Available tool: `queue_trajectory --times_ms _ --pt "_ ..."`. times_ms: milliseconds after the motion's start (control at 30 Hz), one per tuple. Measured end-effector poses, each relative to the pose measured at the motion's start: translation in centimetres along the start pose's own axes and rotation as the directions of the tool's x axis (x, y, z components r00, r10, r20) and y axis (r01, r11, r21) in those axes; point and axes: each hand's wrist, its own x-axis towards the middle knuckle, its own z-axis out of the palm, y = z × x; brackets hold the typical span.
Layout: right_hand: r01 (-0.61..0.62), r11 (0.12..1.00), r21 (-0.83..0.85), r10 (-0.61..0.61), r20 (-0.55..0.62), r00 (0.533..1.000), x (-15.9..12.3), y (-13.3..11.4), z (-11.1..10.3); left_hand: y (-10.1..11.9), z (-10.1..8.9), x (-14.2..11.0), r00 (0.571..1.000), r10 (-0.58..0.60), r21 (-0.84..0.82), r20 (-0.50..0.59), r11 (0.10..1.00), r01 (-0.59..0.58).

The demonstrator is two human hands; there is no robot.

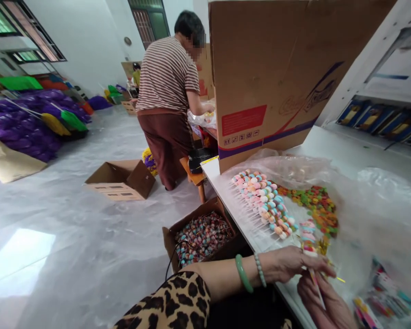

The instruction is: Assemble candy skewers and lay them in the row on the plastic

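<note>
My left hand (289, 265), with a green bangle and a bead bracelet at the wrist, reaches over the table edge. Its fingers close around the lower end of a marshmallow skewer (308, 232), whose candy end points away from me. Below it, my right hand (324, 299) is closed at the white stick, its fingertips partly hidden behind the left hand. Just beyond lies a row of marshmallow skewers (262, 196), sticks pointing left. Gold ties (324, 246) and a heap of colourful gummy pieces (324, 212) are beside the held skewer.
A large cardboard box (281, 82) stands on the table (332, 141). Clear plastic (380, 205) covers the right side, near colourful packets (383, 292). Below the edge, a carton (222, 208) holds many wrapped candies. Another person (167, 91) works beyond. An open carton (119, 180) sits on the floor.
</note>
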Motion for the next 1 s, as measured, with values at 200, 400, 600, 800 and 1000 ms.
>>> queue_trajectory --times_ms 200,400,600,800,1000 --pt "-0.052 0.997 -0.048 0.058 0.139 0.989 -3.4 -0.1 0.3 1.4 -0.4 -3.0 0.949 -0.086 0.159 0.305 0.987 0.039" --pt "0.407 0.407 -0.818 -0.643 0.06 0.763 -5.2 0.1 1.1 -2.9 -0.1 -1.5 0.905 -0.017 -0.138 -0.425 0.989 -0.046" --pt "0.287 0.297 -0.91 -0.607 0.052 0.793 -3.1 2.2 0.0 -5.4 0.9 -0.3 0.934 -0.264 -0.385 -0.242 0.91 0.157" --pt "-0.216 0.953 0.211 0.206 0.067 0.976 -2.7 2.3 -1.6 -4.0 -0.3 -3.0 0.987 -0.159 -0.023 -0.002 0.987 0.159" --pt "-0.058 0.991 0.12 0.06 -0.013 0.998 -3.4 3.3 -1.2 -3.0 -2.1 -4.0 0.997 -0.009 0.366 -0.079 0.93 0.038"
